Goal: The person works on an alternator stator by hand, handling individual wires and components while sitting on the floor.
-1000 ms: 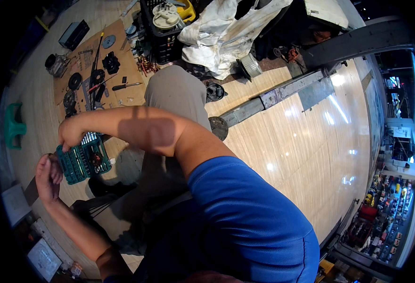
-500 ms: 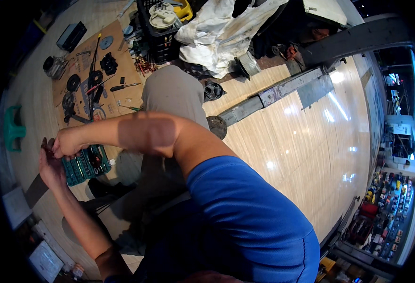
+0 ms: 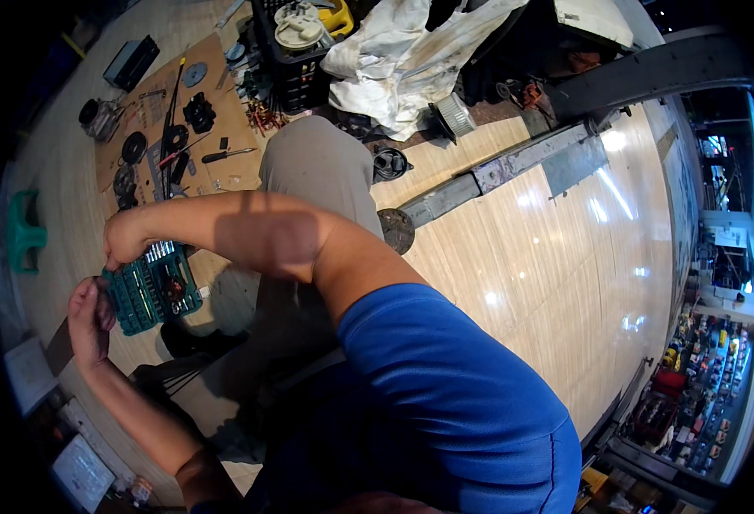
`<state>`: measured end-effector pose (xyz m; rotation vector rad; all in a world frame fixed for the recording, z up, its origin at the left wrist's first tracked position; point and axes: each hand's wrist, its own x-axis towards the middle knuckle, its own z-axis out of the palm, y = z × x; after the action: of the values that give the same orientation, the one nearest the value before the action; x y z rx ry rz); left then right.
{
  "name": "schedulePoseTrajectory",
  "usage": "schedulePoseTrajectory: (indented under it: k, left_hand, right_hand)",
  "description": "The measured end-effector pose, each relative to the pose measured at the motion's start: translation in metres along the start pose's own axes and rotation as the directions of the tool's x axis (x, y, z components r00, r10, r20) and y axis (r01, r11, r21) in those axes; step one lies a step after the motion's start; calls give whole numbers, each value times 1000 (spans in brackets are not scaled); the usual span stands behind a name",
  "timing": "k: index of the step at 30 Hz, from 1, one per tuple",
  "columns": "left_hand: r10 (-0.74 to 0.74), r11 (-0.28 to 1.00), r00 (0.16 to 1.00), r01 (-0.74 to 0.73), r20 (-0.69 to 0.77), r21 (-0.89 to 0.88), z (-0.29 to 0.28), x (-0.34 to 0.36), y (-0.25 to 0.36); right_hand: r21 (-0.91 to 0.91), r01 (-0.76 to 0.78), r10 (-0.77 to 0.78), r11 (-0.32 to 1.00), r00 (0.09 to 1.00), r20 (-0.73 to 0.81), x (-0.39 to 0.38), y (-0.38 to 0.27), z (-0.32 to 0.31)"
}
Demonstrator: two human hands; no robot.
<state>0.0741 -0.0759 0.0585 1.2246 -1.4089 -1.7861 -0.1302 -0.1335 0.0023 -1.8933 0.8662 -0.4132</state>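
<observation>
An open green tool case (image 3: pixel 141 308) with sockets and bits in its slots lies on the floor at my left. My right hand (image 3: pixel 126 238) reaches across to the case's far left corner. Its fingers are bent and drawn together there; whatever they pinch is hidden. Beside the case's near left edge is my left hand (image 3: pixel 91 319), raised, with its fingers curled closed. Anything inside that hand is too dark and small to make out. The hands are apart from each other.
A cardboard sheet (image 3: pixel 231 128) beyond the case carries a screwdriver (image 3: pixel 229 156) and several dark parts. A black crate (image 3: pixel 295 81) and a stained white cloth (image 3: pixel 394 68) stand farther off. A green stool (image 3: pixel 26 231) is at far left; a steel lift arm (image 3: pixel 514 167) crosses the floor.
My hands were together over the case's left edge, around something small and reddish-dark. They have parted: the right has moved up to the case's corner, the left slightly down.
</observation>
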Motion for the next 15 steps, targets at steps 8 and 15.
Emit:
schedulePoseTrajectory:
  k: [8,15]
  left_hand:
    - [61,871,954,92,-292,483,-19,37,-48]
    - [174,852,924,-314,-340,-419,11,56,-41]
  right_hand:
    - [-246,-71,35,967,988,-149,-5,-8,6]
    - [704,-46,158,708,983,-95,-39,-11,19]
